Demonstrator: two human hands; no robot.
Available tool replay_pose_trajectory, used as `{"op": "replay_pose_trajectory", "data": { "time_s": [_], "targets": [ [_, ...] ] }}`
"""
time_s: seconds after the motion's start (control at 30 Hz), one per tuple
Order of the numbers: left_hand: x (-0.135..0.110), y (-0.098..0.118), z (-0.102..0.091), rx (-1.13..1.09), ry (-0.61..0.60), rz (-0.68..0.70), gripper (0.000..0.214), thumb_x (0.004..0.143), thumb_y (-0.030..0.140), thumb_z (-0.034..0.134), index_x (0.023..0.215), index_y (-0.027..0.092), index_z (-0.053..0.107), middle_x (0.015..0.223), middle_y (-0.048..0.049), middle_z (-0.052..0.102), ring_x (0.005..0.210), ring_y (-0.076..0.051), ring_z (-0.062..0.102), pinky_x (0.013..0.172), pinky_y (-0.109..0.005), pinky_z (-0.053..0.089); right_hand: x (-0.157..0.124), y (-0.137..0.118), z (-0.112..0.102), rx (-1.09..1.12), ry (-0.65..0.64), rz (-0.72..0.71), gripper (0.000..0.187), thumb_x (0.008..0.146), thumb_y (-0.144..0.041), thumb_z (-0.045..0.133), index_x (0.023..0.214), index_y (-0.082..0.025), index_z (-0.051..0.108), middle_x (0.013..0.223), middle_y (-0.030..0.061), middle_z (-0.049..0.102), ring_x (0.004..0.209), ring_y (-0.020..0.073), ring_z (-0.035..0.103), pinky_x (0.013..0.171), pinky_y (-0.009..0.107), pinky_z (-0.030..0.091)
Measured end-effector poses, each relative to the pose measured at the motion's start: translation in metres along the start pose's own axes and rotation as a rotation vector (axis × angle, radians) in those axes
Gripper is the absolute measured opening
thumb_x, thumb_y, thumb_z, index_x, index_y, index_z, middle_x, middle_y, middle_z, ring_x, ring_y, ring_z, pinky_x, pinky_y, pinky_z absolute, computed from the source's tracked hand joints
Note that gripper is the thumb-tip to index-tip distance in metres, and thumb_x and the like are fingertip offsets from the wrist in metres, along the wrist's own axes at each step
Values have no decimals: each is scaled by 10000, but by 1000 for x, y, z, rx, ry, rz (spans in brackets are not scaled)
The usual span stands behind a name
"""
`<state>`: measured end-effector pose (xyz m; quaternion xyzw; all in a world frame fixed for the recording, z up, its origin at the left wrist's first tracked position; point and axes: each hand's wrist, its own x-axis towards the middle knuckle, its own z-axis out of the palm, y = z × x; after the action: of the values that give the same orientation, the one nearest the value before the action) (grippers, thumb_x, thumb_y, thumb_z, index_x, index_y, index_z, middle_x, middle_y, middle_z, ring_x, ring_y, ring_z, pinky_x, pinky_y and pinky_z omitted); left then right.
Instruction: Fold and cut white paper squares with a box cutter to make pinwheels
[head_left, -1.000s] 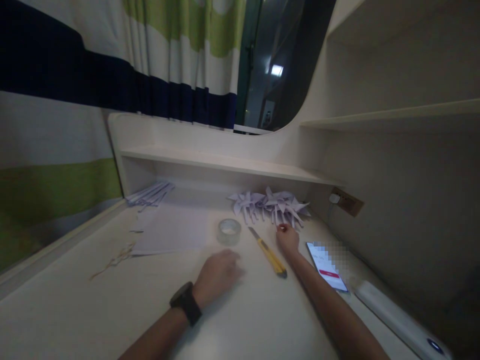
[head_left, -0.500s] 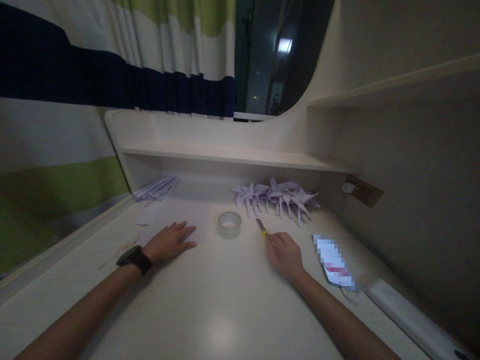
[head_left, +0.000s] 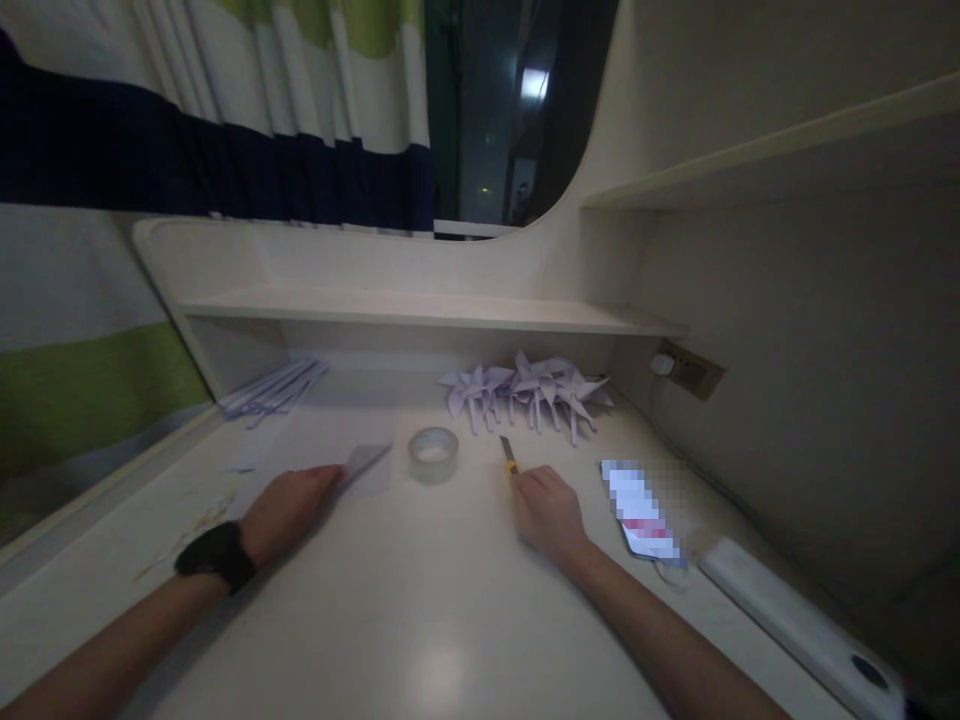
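Observation:
My left hand, with a black watch on its wrist, is closed on the near edge of a piece of white paper. That edge stands tilted up from the desk. Whether it is a loose piece or part of the pale paper lying behind it, I cannot tell. My right hand rests on the desk, wrapped round a yellow utility knife whose blade points away from me. Between the two hands lies a roll of clear tape, apart from both.
Several white paper pinwheels lie at the back under the shelf. Paper strips or sticks are piled at the back left. A lit phone and a long white device lie on the right, near a wall socket.
My left hand has gone from lying flat with spread fingers to gripping the paper and raising its edge. My right hand keeps the knife. The view has turned slightly right.

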<state>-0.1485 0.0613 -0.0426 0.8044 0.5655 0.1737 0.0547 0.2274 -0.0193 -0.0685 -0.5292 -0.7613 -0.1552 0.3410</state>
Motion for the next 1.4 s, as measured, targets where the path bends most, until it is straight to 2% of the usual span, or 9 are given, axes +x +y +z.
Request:
{"op": "replay_pose_trajectory", "data": {
  "time_s": [0.37, 0.47, 0.67, 0.8, 0.9, 1.0, 1.1, 1.27, 1.4],
  "targets": [
    [13, 1, -30, -46, 219, -334, 396, 782, 506, 465, 705, 206, 711, 767, -107, 721, 753, -287, 642, 601, -306, 370, -1, 6, 2, 51, 22, -11, 204, 855, -159, 458, 841, -154, 662, 813, 83, 652, 797, 192, 575, 747, 299, 465],
    [10, 3, -52, -53, 340, -369, 372, 746, 546, 528, 710, 218, 700, 750, -77, 713, 756, -267, 637, 619, -294, 380, -1, 8, 5, 36, 37, 8, 198, 859, -168, 465, 853, -156, 662, 823, 79, 656, 812, 193, 579, 771, 306, 464],
    [-36, 30, -120, -123, 659, -167, 284, 852, 479, 448, 805, 221, 554, 662, -9, 575, 579, -180, 519, 528, -265, 319, 0, 12, 5, 68, 64, 60, 208, 867, -202, 477, 825, -159, 676, 807, 89, 665, 814, 216, 581, 792, 343, 461],
    [-82, 53, -162, -429, 771, -78, 210, 844, 453, 511, 838, 243, 503, 599, 30, 446, 507, -144, 402, 470, -251, 278, 12, -6, -1, 387, 90, 167, 203, 827, -331, 575, 934, -190, 675, 960, 105, 674, 931, 245, 587, 880, 404, 436],
    [-104, 62, -175, -838, 795, -54, 234, 815, 474, 569, 839, 249, 509, 629, 36, 452, 498, -122, 373, 444, -235, 271, 26, -37, -6, 913, -87, 314, 495, 738, -416, 680, 1184, -237, 564, 1233, 111, 582, 1145, 266, 520, 926, 417, 417],
    [-112, 62, -165, -1155, 715, -106, 267, 762, 467, 644, 860, 243, 537, 684, 39, 516, 543, -118, 429, 472, -217, 339, 38, -75, -1, 1435, -344, 454, 599, 760, -440, 657, 1299, -276, 453, 1238, 95, 588, 1187, 232, 508, 935, 391, 409],
    [-113, 56, -133, -1297, 601, -220, 312, 703, 466, 694, 807, 220, 532, 645, 46, 529, 523, -119, 446, 457, -210, 365, 39, -102, 12, 1643, -582, 556, 524, 732, -448, 671, 1197, -241, 547, 1021, 88, 684, 942, 231, 643, 813, 373, 476],
    [-119, 41, -74, -1275, 572, -374, 380, 684, 510, 680, 833, 183, 557, 714, 17, 584, 598, -137, 526, 535, -228, 435, 25, -99, 23, 1563, -474, 687, 410, 623, -371, 754, 951, -151, 643, 760, 71, 701, 655, 195, 650, 610, 290, 489],
    [-132, 36, -51, -1187, 461, -434, 402, 680, 525, 673, 840, 178, 549, 668, 24, 574, 554, -128, 525, 489, -214, 402, 21, -64, 16, 1166, -365, 656, 311, 613, -385, 734, 767, -135, 630, 649, 45, 661, 538, 155, 586, 515, 256, 437]
  ]
}}
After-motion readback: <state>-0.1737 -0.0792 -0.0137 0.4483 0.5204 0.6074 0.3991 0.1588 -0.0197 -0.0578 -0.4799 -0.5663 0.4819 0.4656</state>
